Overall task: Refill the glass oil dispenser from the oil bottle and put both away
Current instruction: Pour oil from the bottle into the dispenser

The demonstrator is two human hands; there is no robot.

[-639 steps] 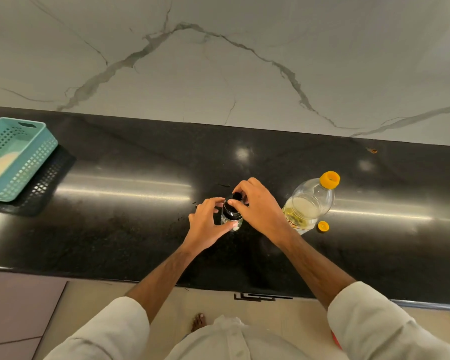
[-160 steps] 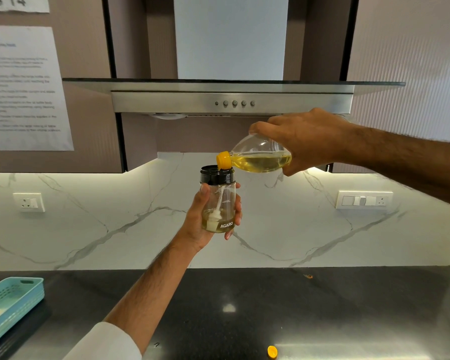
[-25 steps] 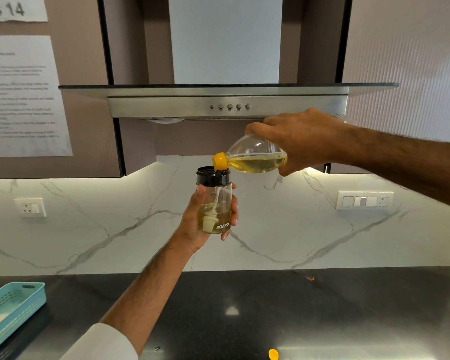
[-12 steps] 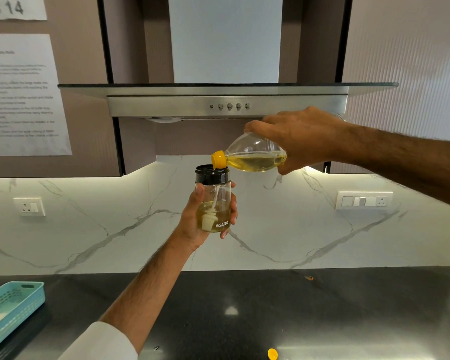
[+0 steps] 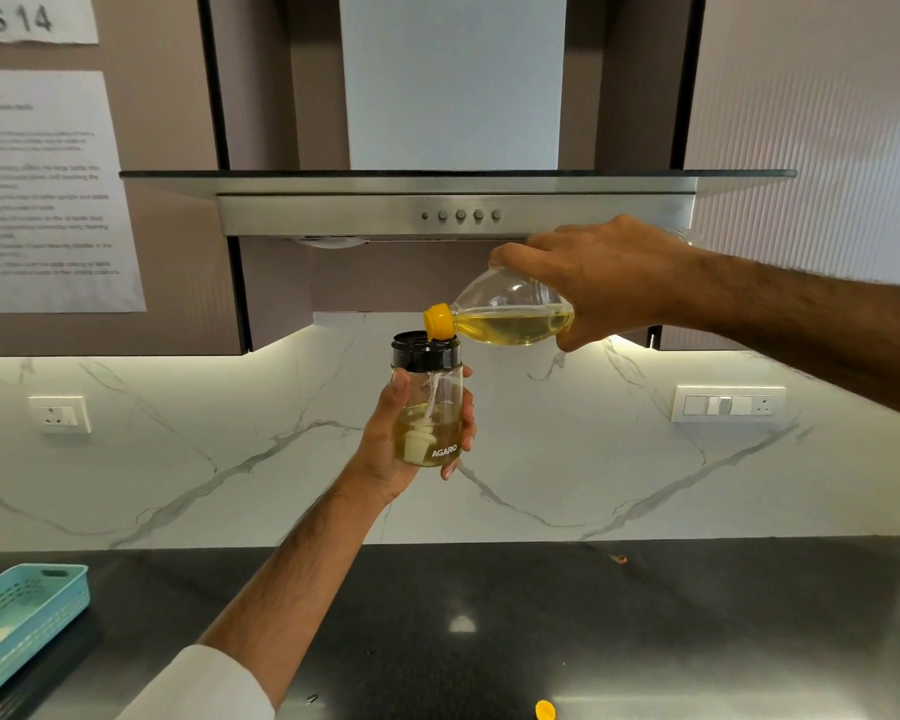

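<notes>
My left hand (image 5: 385, 444) holds the glass oil dispenser (image 5: 430, 407) upright in the air, at chest height in front of the marble backsplash. The dispenser has a black collar and yellow oil in its lower part. My right hand (image 5: 598, 275) grips the clear plastic oil bottle (image 5: 510, 317), tipped almost flat. The bottle's yellow neck rests at the dispenser's black rim. A thin stream of oil runs down inside the glass. The bottle's small yellow cap (image 5: 545, 710) lies on the black counter below.
A black stone counter (image 5: 645, 615) spans the bottom. A teal plastic basket (image 5: 19, 615) stands at its left end. A steel cooker hood (image 5: 458, 210) hangs just above my hands. Wall sockets sit on the backsplash at left and right.
Over the last second both hands have held nearly still and the bottle stays tipped. The oil level in the dispenser is higher than it was several seconds ago.
</notes>
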